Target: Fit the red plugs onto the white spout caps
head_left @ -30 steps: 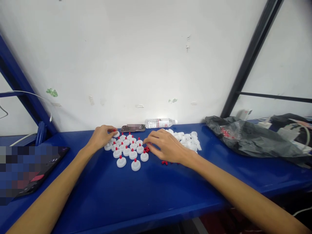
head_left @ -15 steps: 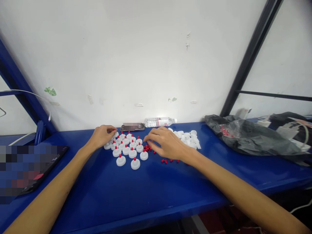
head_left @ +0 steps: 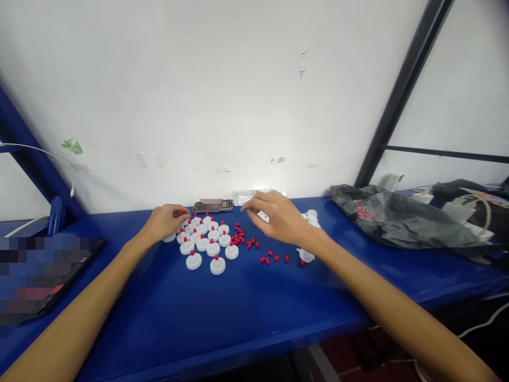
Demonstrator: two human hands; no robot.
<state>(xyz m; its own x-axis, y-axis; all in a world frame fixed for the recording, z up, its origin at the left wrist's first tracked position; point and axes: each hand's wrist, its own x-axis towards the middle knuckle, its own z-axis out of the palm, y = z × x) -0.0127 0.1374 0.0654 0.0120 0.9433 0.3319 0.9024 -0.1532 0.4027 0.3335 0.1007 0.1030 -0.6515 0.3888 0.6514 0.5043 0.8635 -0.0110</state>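
Note:
Several white round caps with red tips (head_left: 213,248) stand grouped on the blue table (head_left: 191,323). At the group's back left, my left hand (head_left: 169,220) pinches a red tip on a white cap. My right hand (head_left: 272,215) hovers over the table to the right, fingers curled with thumb and forefinger apart, and nothing shows between them. Loose small red pieces (head_left: 238,237) lie between the group and my right hand, and more are scattered nearer the front. White parts without red tips (head_left: 306,255) are partly hidden behind my right hand and wrist.
Against the wall lie a phone (head_left: 212,205) and a clear bottle (head_left: 242,198), partly behind my right hand. A dark plastic bag (head_left: 382,217) with a clear bag of red pieces is at the right. A blurred-out flat object (head_left: 47,276) lies at the left.
My right hand has lifted slightly and shifted, uncovering more loose red pieces and covering more of the bottle and white parts. My left hand stays at the same cap. The view has shifted a little.

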